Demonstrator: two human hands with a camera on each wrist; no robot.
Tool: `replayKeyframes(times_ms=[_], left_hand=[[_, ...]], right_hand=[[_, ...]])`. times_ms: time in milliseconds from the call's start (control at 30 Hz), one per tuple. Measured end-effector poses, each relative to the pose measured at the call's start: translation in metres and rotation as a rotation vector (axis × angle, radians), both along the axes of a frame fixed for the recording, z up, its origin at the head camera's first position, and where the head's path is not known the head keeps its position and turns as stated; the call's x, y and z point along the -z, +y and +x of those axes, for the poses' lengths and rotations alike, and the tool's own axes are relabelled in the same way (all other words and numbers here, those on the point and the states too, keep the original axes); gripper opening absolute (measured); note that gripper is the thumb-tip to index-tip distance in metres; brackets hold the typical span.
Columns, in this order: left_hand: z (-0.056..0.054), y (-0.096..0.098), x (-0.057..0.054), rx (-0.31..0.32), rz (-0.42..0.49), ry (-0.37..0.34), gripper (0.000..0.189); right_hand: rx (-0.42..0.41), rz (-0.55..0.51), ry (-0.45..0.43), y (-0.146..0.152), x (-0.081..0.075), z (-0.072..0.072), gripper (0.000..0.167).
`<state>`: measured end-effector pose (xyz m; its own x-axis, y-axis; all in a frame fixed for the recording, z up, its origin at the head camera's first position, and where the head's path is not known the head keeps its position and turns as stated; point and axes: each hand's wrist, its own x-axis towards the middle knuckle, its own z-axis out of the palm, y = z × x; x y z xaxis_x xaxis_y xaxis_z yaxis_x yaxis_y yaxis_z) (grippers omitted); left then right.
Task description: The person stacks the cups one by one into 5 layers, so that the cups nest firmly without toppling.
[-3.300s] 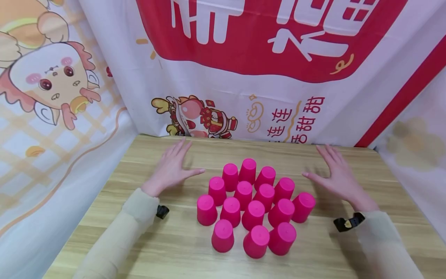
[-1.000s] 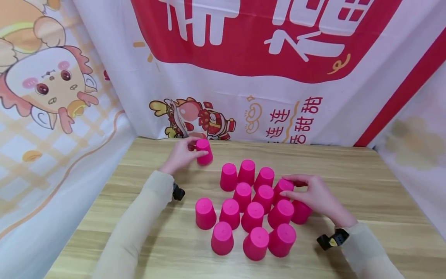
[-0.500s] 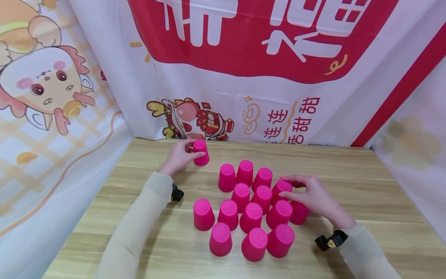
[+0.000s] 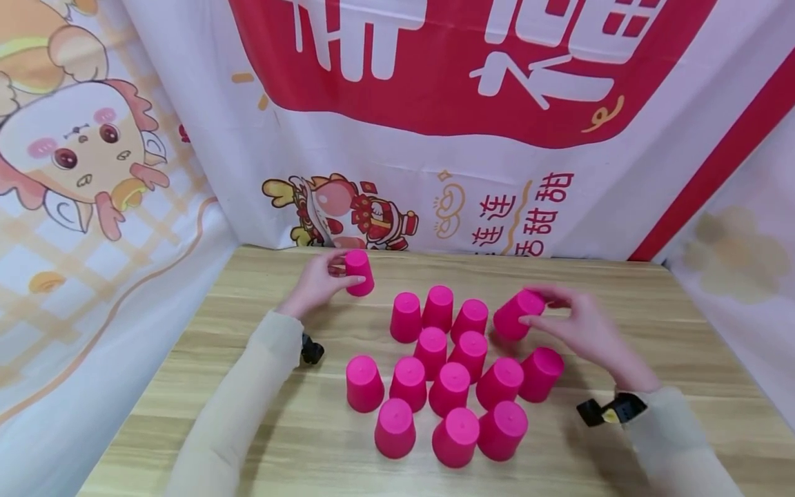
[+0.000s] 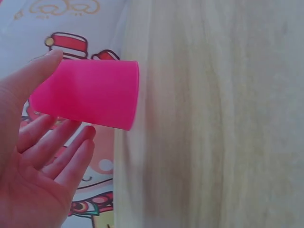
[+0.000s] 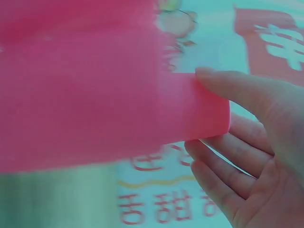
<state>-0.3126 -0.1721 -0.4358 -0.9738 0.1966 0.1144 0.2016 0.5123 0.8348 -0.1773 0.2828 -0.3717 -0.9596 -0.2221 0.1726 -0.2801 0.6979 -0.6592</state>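
Observation:
At the back left of the table, my left hand (image 4: 319, 281) pinches an upside-down pink cup (image 4: 359, 273) between thumb and fingers. In the left wrist view that cup (image 5: 90, 92) shows its smooth side, with the thumb on one side and fingertips on the other. My right hand (image 4: 580, 324) grips a second pink cup (image 4: 519, 315) near its base, tilted, behind the right side of the group. The right wrist view shows the thumb and fingers around that cup (image 6: 204, 109), partly hidden by a blurred pink cup (image 6: 80, 95) close to the camera.
Several more pink cups stand upside down in loose rows mid-table, among them a front cup (image 4: 456, 437) and a right-hand cup (image 4: 542, 374) near my right hand. Behind the wooden table (image 4: 298, 428) hangs a printed cloth (image 4: 385, 155), meeting its back edge.
My left hand has taken a cup from the group's left side to the back left and now stays there. My right hand has just lifted and tilted a cup, moving it back and right.

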Motion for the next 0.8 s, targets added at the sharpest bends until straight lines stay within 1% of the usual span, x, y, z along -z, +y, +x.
replayKeyframes(times_ms=[67,133,200,267,333,433,500,633,733,800], left_hand=[[0.005,-0.001,-0.002,0.0,0.022,-0.001,0.074],[0.012,-0.003,-0.006,-0.006,0.043,0.002,0.077],[0.02,-0.006,-0.01,-0.011,0.061,0.011,0.078],[0.03,-0.01,-0.015,-0.017,0.076,0.023,0.077],[0.04,-0.012,-0.019,-0.014,0.089,0.033,0.075],[0.056,-0.014,-0.025,0.009,0.097,0.047,0.073],[0.067,-0.015,-0.027,0.036,0.102,0.048,0.071],[0.088,-0.015,-0.027,0.085,0.106,0.023,0.07],[0.101,-0.015,-0.024,0.123,0.103,-0.013,0.071],[0.109,-0.016,-0.021,0.15,0.099,-0.038,0.072]], right_hand=[[0.037,0.011,0.073,0.002,-0.011,-0.003,0.061],[0.059,0.019,0.144,0.002,-0.021,-0.008,0.06],[0.072,0.027,0.174,0.0,-0.03,-0.013,0.06],[0.075,0.032,0.162,-0.004,-0.038,-0.018,0.061],[0.069,0.024,0.127,-0.009,-0.045,-0.024,0.062],[0.056,0.001,0.076,-0.017,-0.052,-0.031,0.064],[0.046,-0.01,0.066,-0.024,-0.054,-0.037,0.063],[0.001,-0.048,0.102,-0.04,-0.055,-0.054,0.056],[-0.043,-0.081,0.12,-0.054,-0.053,-0.067,0.053],[-0.06,-0.093,0.111,-0.064,-0.051,-0.075,0.053]])
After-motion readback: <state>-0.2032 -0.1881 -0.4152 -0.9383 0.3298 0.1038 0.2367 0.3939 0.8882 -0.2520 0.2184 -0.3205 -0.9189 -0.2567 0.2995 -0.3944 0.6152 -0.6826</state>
